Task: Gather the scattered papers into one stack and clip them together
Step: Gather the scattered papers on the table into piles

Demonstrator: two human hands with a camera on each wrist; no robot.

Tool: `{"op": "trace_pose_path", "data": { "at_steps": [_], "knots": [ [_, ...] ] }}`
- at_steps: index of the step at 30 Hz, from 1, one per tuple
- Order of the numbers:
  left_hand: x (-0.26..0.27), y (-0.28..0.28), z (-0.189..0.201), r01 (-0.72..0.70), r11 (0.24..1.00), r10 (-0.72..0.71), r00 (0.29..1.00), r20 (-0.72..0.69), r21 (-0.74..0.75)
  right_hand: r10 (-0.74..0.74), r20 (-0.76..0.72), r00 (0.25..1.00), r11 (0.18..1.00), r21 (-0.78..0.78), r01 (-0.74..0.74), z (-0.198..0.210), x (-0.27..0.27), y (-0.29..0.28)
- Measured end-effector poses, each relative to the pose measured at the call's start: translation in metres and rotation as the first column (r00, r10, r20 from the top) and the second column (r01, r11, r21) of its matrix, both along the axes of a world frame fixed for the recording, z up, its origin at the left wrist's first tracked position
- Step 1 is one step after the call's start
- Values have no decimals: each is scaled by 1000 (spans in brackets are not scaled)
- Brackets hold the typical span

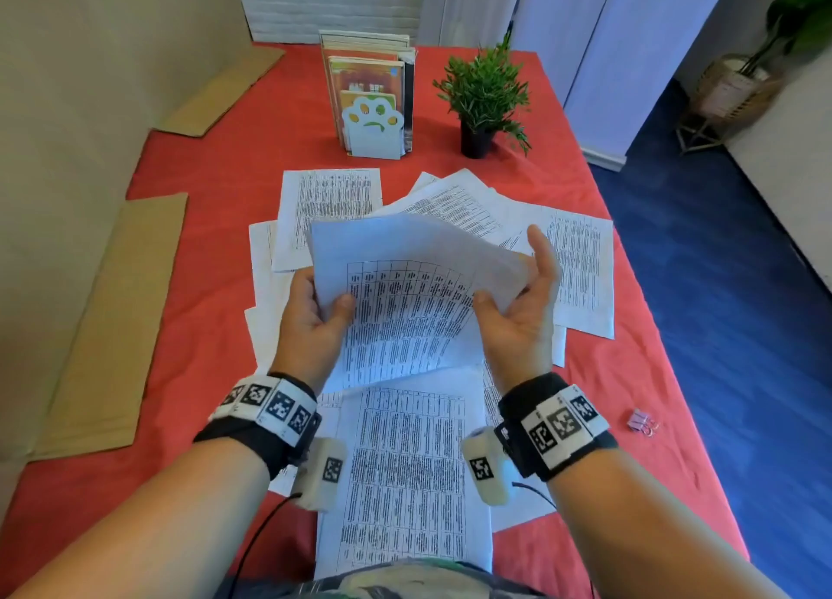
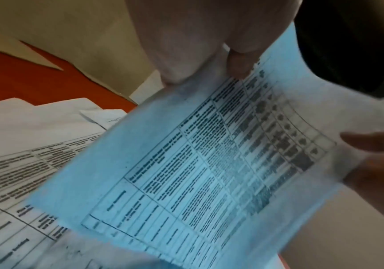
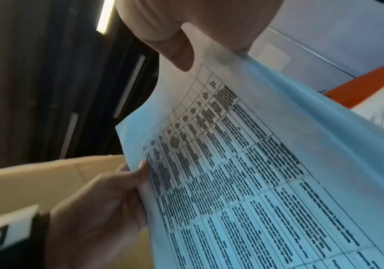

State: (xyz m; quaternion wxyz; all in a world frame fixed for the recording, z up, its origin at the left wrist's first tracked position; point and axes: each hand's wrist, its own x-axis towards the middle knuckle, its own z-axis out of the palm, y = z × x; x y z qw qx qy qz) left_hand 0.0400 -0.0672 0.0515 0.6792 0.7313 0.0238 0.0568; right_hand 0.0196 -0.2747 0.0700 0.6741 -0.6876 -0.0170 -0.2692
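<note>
**Sheets lifted between both hands, rest still spread out**

Nearest the camera, a printed sheet (image 1: 405,477) lies flat at the front edge of the surface (image 1: 202,184), between the two forearms. Above it, the held papers (image 1: 405,310) hang clear of the surface, bowed in the middle, table print facing the person. Left hand (image 1: 310,314): grip closed on the left edge of the papers, thumb on the printed face, fingers behind. Right hand (image 1: 522,314): grip pinching the right edge, thumb on top, index finger pointing up, clear of the paper. Both wrist views confirm thumbs pressed on the sheet. More loose papers (image 1: 331,202) fan out behind and to both sides, overlapping. A pink binder clip (image 1: 641,422) sits on the red cloth, right of the right wrist, well apart from the papers. Farther back: a book holder (image 1: 373,103) and a small potted plant (image 1: 484,98).
</note>
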Motion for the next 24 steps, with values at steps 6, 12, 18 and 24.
{"op": "trace_pose_path", "data": {
  "at_steps": [6, 12, 18, 24],
  "knots": [
    [-16, -6, -15, 2, 1000, -2, 1000, 25, -29, -59, 250, 966, 890, -426, 165, -3, 4, -7],
    [-15, -10, -13, 34, 997, -31, 999, 44, -70, -110, 308, 945, 824, -504, 260, 9, 2, -13],
    [-14, -12, -14, -1, 998, 0, 1000, -5, -59, -179, 190, 965, 884, -399, 243, 2, -2, -20],
    [-14, -13, -20, -11, 997, 0, 991, -135, -81, 11, -271, 962, 889, 442, 115, -12, -1, -13]
  ]
}}
